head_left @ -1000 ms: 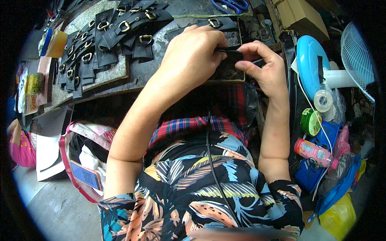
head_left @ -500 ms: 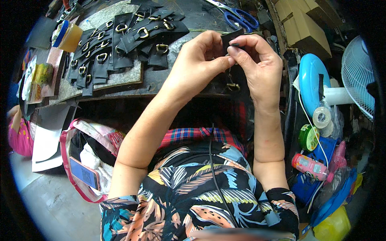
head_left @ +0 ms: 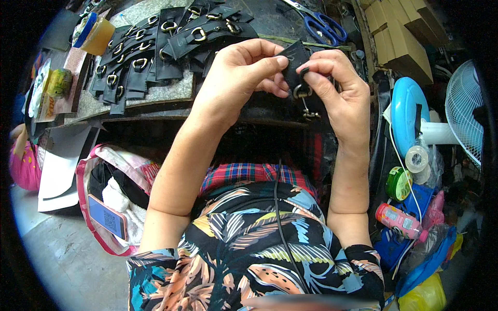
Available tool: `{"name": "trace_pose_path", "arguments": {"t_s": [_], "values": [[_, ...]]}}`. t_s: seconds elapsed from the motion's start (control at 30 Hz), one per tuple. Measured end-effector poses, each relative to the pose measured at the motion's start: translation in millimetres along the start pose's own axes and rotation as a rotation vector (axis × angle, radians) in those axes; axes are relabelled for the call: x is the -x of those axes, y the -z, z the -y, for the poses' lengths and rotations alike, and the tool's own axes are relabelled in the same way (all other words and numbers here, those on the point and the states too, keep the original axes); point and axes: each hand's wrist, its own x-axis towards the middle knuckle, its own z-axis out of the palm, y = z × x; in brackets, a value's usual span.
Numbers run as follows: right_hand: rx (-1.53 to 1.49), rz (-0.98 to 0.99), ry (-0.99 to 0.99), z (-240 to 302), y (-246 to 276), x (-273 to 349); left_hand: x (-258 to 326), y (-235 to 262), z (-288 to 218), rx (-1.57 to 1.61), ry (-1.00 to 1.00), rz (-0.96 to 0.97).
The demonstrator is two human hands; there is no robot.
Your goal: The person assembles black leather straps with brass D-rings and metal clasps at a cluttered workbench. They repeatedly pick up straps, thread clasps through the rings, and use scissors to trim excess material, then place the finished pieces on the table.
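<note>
We are observing both hands raised above the front edge of the workbench [head_left: 155, 111]. The left hand [head_left: 236, 78] is pinching the upper edge of a black strap piece [head_left: 296, 59] between thumb and forefinger, its other fingers curled beneath. The right hand [head_left: 334, 90] is gripping the same piece from the opposite side, fingertips pressing just above a brass ring [head_left: 302, 92] fitted to it; a small metal clasp [head_left: 309, 113] is hanging below. Behind the hands, finished black straps with rings [head_left: 155, 49] are lying in overlapping rows on the bench. Blue-handled scissors [head_left: 324, 23] are resting further back, well apart from the hands.
</note>
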Motion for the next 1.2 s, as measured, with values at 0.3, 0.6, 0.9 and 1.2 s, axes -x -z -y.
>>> {"name": "trace_pose_path", "arguments": {"t_s": [0.3, 0.6, 0.9, 1.2], "values": [[0.421, -0.04, 0.153, 13.1, -5.8, 3.4, 7.2, 1.8, 1.0, 0.071, 0.043, 0.013], [0.378, 0.024, 0.08, 7.4, -3.4, 5.6, 13.1, -1.4, 0.2, -0.026, 0.041, 0.016], [0.191, 0.109, -0.155, 4.2, -5.3, 6.9, 20.6, -8.8, -0.9, -0.401, -0.175, -0.028], [0.214, 0.015, 0.025, -15.4, -19.9, 7.1, 24.6, -14.7, 12.2, -0.557, -0.338, -0.211]]}}
